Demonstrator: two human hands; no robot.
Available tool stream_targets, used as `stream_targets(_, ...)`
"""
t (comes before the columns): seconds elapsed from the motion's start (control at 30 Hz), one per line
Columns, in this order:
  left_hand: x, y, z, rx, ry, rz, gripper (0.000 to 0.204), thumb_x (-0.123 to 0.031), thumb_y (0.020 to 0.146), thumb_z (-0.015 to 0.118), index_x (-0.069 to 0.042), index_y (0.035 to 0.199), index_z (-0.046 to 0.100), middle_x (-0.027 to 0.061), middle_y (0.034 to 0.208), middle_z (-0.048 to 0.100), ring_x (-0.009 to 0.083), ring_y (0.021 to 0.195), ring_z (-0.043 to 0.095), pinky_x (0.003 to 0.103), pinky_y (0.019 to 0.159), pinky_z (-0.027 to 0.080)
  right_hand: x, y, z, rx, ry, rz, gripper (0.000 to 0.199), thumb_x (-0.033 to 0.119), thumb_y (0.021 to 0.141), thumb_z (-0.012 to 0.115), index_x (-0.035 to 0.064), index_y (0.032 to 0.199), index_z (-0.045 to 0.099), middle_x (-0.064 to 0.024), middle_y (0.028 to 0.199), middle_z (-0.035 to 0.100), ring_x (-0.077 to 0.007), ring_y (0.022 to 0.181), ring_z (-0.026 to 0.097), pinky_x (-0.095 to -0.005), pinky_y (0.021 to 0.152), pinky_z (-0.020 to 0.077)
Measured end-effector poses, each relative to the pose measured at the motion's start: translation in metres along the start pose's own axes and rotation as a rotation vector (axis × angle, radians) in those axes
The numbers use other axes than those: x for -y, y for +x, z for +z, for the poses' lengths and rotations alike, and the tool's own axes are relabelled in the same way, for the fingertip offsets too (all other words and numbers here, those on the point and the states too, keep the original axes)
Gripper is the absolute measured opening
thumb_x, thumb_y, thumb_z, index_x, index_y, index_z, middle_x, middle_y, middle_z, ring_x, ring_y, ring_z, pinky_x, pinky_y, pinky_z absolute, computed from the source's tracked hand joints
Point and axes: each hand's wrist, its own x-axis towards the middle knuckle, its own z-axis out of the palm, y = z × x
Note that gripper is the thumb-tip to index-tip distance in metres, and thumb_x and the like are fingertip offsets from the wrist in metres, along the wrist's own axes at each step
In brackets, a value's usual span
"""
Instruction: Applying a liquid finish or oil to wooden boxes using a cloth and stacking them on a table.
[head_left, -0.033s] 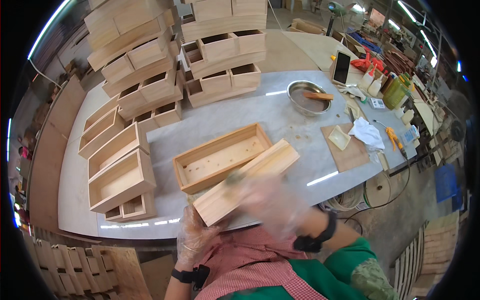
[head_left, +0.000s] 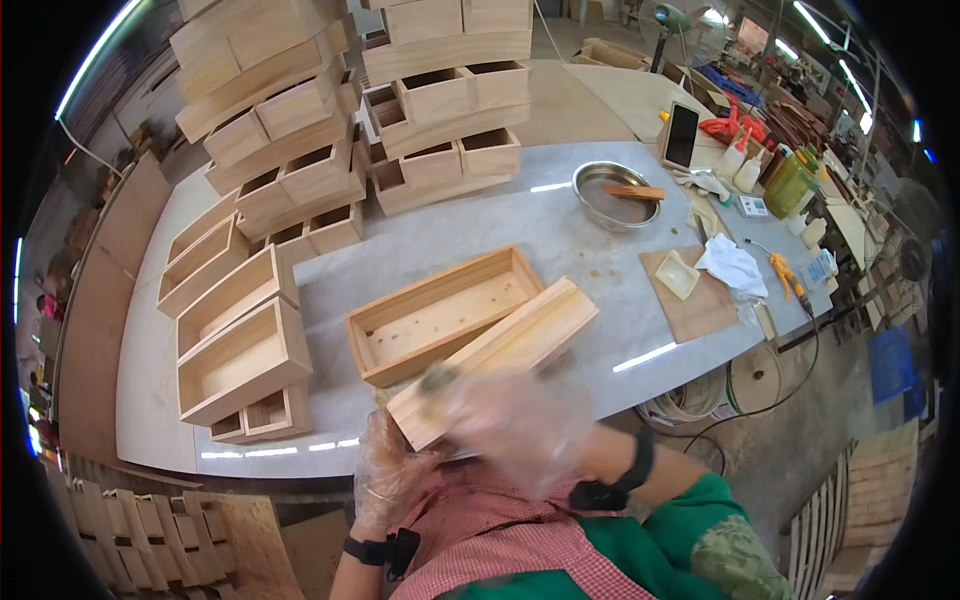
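I'm in a woodworking shop: stacks of unfinished open-topped wooden boxes (head_left: pixel 300 150) crowd my long grey worktable (head_left: pixel 560 235), squeeze bottles of glue (head_left: pixel 735 160) stand by a round steel bowl (head_left: pixel 612 195), plywood boards (head_left: pixel 100 290) alongside.

A grey table (head_left: pixel 560 235) is seen across the middle of the frame. Wooden boxes (head_left: pixel 330 120) are stacked at upper left. A cluttered bench (head_left: pixel 790 190) is seen at upper right, under ceiling strip lights (head_left: pixel 815 22).

The gloved left hand (head_left: pixel 392 462) gripped the near end of a long wooden box (head_left: pixel 497 357) on the desk (head_left: pixel 560 235), beside an open wooden tray (head_left: pixel 445 314); the blurred right hand (head_left: pixel 520 425) lay over it.
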Motion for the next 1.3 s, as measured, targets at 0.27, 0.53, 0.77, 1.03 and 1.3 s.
stream_targets(0.27,0.013,0.001,-0.006,-0.049,0.119,0.089,0.068,-0.015,0.072,0.089,-0.002,0.13,0.055,0.0157,0.114,0.059,0.0285,0.108,0.062,0.039,0.094,0.051,-0.091,-0.056,-0.054,0.116,-0.319,0.496,0.017,0.017,0.091,0.062,0.0068,0.103,0.068,-0.0082,0.091,0.067,-0.0234,0.084,0.066,-0.0354,0.075,0.0547)
stream_targets(0.53,0.028,0.006,-0.005,-0.049,0.141,0.142,0.069,-0.02,0.071,0.09,-0.003,0.129,0.056,0.0175,0.11,0.061,0.033,0.104,0.061,0.042,0.09,0.051,0.016,0.027,0.025,0.119,-0.221,0.06,0.019,0.019,0.093,0.057,0.0119,0.109,0.064,-0.0019,0.091,0.064,-0.0252,0.086,0.065,-0.0383,0.075,0.0545)
stream_targets(0.77,0.02,0.004,-0.009,-0.072,0.26,0.212,0.068,-0.025,0.072,0.088,-0.003,0.128,0.057,0.0188,0.11,0.061,0.0361,0.105,0.06,0.045,0.09,0.051,-0.074,-0.055,-0.017,0.156,-0.712,0.167,0.027,0.012,0.09,0.059,0.0066,0.116,0.062,-0.0103,0.096,0.065,-0.0282,0.089,0.067,-0.0368,0.074,0.057)
stream_targets(1.03,0.006,0.007,-0.014,-0.029,0.313,0.148,0.066,-0.027,0.074,0.086,-0.005,0.129,0.057,0.0212,0.115,0.062,0.0382,0.107,0.06,0.045,0.092,0.051,0.019,0.017,0.034,0.123,-0.201,0.022,0.031,0.01,0.085,0.061,0.0082,0.116,0.061,-0.0097,0.085,0.063,-0.0283,0.08,0.064,-0.0397,0.068,0.0548)
stream_targets(1.3,-0.001,0.0,-0.023,-0.017,0.327,0.203,0.069,-0.028,0.079,0.084,-0.006,0.136,0.053,0.0172,0.117,0.059,0.0359,0.109,0.06,0.043,0.094,0.05,0.052,0.035,0.002,0.674,-0.378,0.238,0.038,0.009,0.081,0.063,0.0124,0.118,0.062,-0.0077,0.088,0.063,-0.0278,0.079,0.065,-0.0382,0.063,0.0528)
